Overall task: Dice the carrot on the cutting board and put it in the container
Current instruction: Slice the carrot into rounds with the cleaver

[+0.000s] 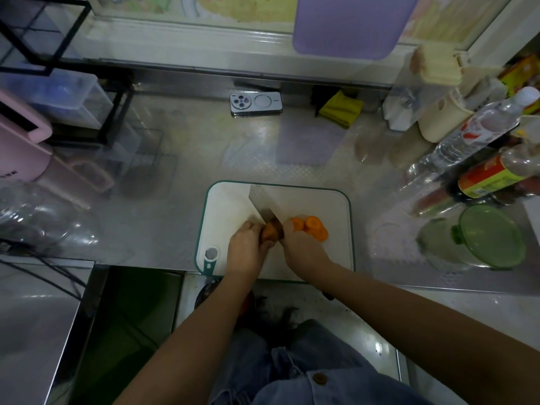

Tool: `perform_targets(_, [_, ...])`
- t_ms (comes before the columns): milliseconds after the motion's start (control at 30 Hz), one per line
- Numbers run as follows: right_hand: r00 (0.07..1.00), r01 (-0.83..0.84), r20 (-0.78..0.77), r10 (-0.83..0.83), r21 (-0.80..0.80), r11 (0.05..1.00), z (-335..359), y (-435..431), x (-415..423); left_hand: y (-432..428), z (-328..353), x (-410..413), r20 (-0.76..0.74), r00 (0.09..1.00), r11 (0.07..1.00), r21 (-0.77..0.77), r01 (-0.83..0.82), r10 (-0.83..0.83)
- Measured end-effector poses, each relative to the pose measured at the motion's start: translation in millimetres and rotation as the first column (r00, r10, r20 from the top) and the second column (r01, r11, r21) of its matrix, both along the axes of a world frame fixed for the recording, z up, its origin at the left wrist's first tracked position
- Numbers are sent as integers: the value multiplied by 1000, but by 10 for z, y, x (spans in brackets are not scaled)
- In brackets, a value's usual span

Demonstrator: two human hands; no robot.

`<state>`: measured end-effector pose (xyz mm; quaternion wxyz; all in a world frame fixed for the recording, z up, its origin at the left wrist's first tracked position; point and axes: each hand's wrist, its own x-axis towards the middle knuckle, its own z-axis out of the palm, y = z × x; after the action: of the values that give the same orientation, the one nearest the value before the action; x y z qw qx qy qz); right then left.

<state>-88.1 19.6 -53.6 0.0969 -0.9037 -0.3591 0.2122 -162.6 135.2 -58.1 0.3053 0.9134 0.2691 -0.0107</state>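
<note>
Closest in, denim-covered legs (306,363) fill the bottom of the view, and two bare forearms reach forward over them to the countertop (163,206).

The cutting board (321,200), white with a teal rim, lies against the near edge of the countertop, a little right of its middle. On the near half of the board the left hand (247,244) grips the uncut end of the carrot (270,230), fingers curled round it and pressed together. Just beside it the right hand (301,244) holds the knife (263,201). Its fingers are wrapped round the handle, which the hand hides. The broad blade runs from the hand towards the board's far left corner, and its heel meets the carrot between the two hands. Right of the blade, a small heap of carrot slices (311,228) lies on the board, touching one another, near the right hand's knuckles.

Further right, well apart from the board and near the right edge of the countertop, stands the clear container (438,241), with a green lid (493,238) tilted against its right side. Beyond it several bottles (482,133) crowd the right edge.

At the left edge sits a pink appliance (17,141), with a clear plastic box (61,95) behind it.

Along the far edge a phone (256,103) lies back up, a yellow cloth (340,109) is just to its right, and a purple board (350,24) leans upright behind them.
</note>
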Motion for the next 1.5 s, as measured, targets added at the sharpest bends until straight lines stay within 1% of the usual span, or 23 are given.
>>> perform_targets(100, [1000, -21, 15, 22, -51, 998, -20, 47, -23, 26, 17, -4, -9, 1000, 1000, -13, 4, -4])
perform_targets(200, [1000, -18, 12, 19, -50, 999, -23, 63, 4, 35, 38, -2, -25, 999, 999, -31, -27, 26])
perform_targets(300, [999, -10, 33, 11, -7, 1000, 36, 51, 78, 13, 68, 2, -22, 998, 996, -57, -68, 67])
perform_targets(367, [999, 3, 39, -6, 56, 998, 118, 50, 112, 7, 80, 7, -21, 996, 994, -66, -87, 86])
perform_targets(467, [999, -21, 50, 16, 104, 994, 250, 50, 135, 10, 82, 11, -26, 995, 992, -77, -101, 99])
perform_targets(567, [996, -40, 79, 36, 58, 997, 325, 27, 118, 8, 91, 10, -29, 993, 990, -84, -113, 111])
perform_targets(667, [996, -28, 82, 24, 39, 999, 363, -10, 57, 2, 104, 12, -29, 994, 989, -95, -109, 107])
perform_targets(733, [996, -22, 91, 23, -5, 1000, 380, -62, 18, 4, 103, 15, -27, 994, 988, -107, -113, 110])
perform_targets(800, [997, -22, 74, 24, -27, 999, 372, -121, -22, 9, 92, 18, -26, 993, 986, -117, -119, 117])
perform_targets(867, [1000, -1, 24, 2, -24, 1000, 355, -137, -72, 9, 94, 23, -29, 992, 985, -118, -123, 120])
perform_targets(1033, [999, 22, -47, -22, -17, 1000, 296, -30, -98, -2, 82, 24, -26, 995, 992, -79, -102, 101])
perform_targets(1133, [998, 42, -50, -42, -18, 999, 205, -4, -88, -3, 63, 22, -9, 995, 993, -69, -96, 95])
perform_targets(1267, [998, 18, -64, -21, -41, 999, 91, 105, -74, 8, 65, 26, -31, 996, 994, -62, -85, 83])
perform_targets(1367, [999, 18, -35, -20, -47, 999, 9, 94, -77, 25, 76, 32, -42, 996, 995, -61, -82, 80])
perform_targets(1400, [999, 25, -34, -26, -37, 999, -6, 74, -71, 28, 79, 33, -44, 996, 995, -62, -83, 81])
perform_targets(1500, [993, 63, -100, -60, 24, 998, 24, 51, -15, 39, 75, 24, -58, 993, 992, -70, -104, 100])
